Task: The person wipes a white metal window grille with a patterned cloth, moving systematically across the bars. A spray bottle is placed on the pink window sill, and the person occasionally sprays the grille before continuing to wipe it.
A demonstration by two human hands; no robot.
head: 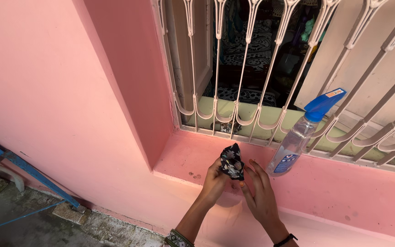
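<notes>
pink wall (60, 91) w/ a deep window sill (344, 187) and white metal grille (252, 68); a clear spray bottle (293, 146) w/ blue trigger stands on the sill, just right of the hands. left hand (213, 180) pinches a small dark floral cloth (232, 161) above the sill edge, right hand (259, 194) beside it, fingers straight and close together, touching the cloth's lower edge. prob best to bunch the cloth firmly w/ both hands, keeping clear of the bottle.

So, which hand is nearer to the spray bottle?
The right hand. It is just below and left of the spray bottle, not touching it. The left hand is farther left, holding the dark cloth.
</notes>
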